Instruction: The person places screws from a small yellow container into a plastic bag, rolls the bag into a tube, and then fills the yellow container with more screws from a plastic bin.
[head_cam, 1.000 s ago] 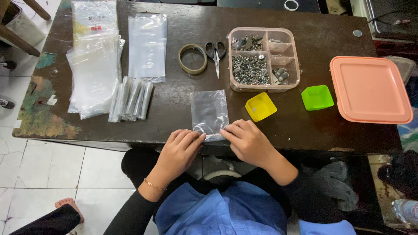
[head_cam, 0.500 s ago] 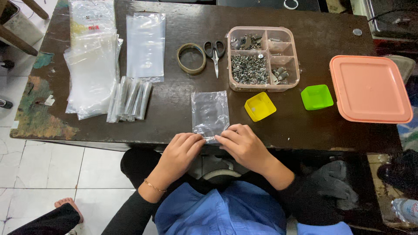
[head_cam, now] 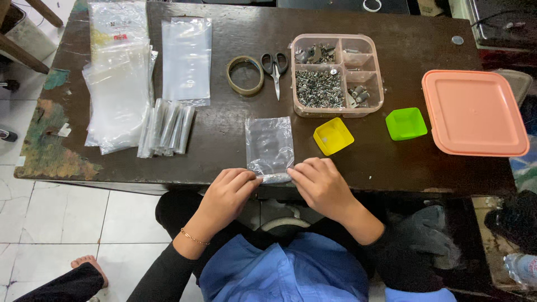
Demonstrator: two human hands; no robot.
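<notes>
Head view, left to right: the left hand pinches the near left corner of a small clear plastic bag, and the right hand pinches the near right corner, both closed on its rolled bottom edge at the table rim. The bag's long axis runs straight away from the person, lying beyond both grips and midway between them, a yellow cup just right

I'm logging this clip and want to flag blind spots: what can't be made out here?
- Head view: small clear bag's near end, covered by left hand and right hand.
- Metal bits in the divided box: too small to identify.
- White ring: cut off by top edge.
</notes>
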